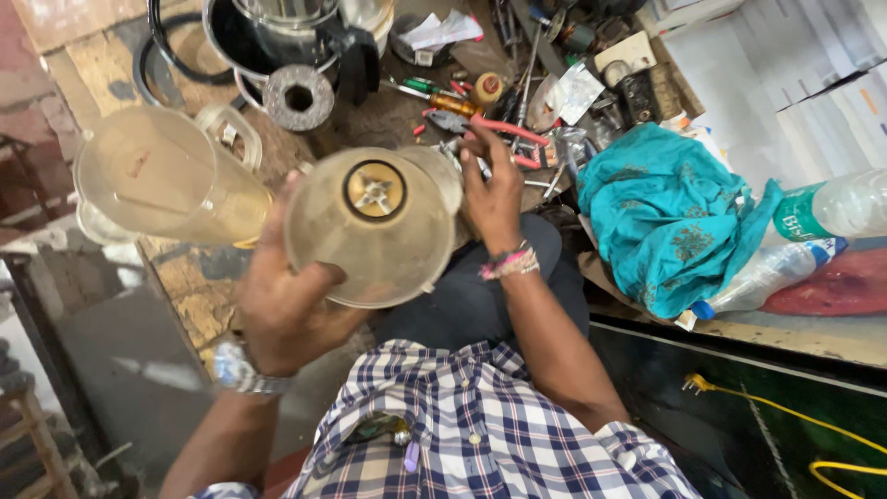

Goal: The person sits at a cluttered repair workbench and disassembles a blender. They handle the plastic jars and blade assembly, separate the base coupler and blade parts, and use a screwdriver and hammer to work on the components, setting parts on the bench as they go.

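While the left hand [286, 305] carries the blender jar [374, 226] with its underside turned up toward the camera, the sound way to handle it, as I judge it, is to keep the jar steady and level so the blade coupling [374, 189] at its centre stays in plain sight. The grip of that hand is closed around the near rim and wall of the jar, thumb laid across the base and fingers wrapped behind; it bears the whole jar, which hangs above the lap in front of the checked shirt [480, 425]. A wristwatch [240, 368] sits on that wrist.

Further out, the right hand [494, 194] reaches over the far side of the jar toward the cluttered worktop [370, 115]. Its fingers are bent down among the tools near red-handled pliers [504, 134], but whether its grip has closed on anything I cannot tell, since the fingertips are hidden. Any tool brought to the coupling would best be seated squarely to avoid slipping.

Left of the held jar lies a second clear jar [166, 176] on its side. To the right are a teal cloth [665, 212] and a plastic bottle [832, 205]; beyond them stands a metal pot [277, 32].
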Demonstrator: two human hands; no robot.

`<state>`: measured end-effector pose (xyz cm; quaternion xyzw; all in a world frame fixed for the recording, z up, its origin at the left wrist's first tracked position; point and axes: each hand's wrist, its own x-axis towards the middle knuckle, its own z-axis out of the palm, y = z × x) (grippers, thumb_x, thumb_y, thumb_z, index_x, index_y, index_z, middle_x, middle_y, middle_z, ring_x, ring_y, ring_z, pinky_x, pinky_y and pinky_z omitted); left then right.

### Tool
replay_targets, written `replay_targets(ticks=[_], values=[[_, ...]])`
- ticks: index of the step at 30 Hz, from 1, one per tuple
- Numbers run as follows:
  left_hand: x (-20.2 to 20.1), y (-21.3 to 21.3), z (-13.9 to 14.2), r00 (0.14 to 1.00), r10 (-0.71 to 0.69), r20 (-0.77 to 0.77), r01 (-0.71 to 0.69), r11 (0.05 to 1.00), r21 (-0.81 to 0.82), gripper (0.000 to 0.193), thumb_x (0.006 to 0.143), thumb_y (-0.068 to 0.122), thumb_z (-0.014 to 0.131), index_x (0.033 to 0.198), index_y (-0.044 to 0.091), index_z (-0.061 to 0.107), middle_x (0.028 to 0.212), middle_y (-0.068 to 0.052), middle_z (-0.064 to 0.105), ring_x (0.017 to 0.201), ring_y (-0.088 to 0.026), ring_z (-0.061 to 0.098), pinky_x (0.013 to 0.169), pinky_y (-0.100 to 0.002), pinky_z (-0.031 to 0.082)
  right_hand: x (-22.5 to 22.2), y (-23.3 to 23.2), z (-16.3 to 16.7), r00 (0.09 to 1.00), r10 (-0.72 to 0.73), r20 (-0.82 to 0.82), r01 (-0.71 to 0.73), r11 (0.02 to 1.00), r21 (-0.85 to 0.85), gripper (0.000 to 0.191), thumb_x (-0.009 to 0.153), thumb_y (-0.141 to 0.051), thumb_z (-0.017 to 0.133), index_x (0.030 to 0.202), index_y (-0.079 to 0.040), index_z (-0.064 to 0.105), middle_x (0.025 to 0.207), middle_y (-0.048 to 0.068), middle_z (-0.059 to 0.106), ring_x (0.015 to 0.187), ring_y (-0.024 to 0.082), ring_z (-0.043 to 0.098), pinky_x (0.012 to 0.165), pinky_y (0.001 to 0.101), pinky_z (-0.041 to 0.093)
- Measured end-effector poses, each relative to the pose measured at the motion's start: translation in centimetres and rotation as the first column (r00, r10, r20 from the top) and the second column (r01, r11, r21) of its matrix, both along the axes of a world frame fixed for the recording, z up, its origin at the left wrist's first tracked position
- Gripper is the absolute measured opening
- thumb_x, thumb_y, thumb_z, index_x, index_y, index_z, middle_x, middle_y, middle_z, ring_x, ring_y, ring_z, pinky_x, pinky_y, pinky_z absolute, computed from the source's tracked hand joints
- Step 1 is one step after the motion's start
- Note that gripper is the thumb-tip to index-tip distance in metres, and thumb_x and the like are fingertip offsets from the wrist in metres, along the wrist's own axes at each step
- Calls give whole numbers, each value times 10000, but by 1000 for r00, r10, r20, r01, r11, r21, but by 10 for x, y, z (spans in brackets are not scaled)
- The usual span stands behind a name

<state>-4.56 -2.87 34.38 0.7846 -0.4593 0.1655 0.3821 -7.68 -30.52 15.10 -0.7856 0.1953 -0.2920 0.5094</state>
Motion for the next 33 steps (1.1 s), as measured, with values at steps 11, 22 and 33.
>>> replay_targets(ticks=[11,22,33], values=[[87,-183,-16,996,-66,56,81,946,-313,450,804,305,975,913,39,629,1239,-299,526,1045,-401,639,803,-494,572,-55,27,-48,998,-42,44,53,956,-290,298,961,-100,659,1249,-26,636,1142,197,690,1015,371,688,877,422,548],[165,-310,-107,929,152,-337,-278,888,-367,568,753,309,942,1104,13,608,1201,-265,548,1028,-422,612,904,-493,525,-48,31,-20,997,-69,28,73,987,-143,234,929,-16,652,1162,-32,673,1069,136,727,933,245,738,817,345,586],[54,-13,-26,803,517,295,-539,842,-7,603,979,422,866,1423,102,612,1591,-237,452,1535,-486,173,1321,-675,102,-41,12,-31,997,-61,-50,60,998,-27,163,952,-32,666,1102,-43,728,993,99,741,806,174,712,717,299,563]])
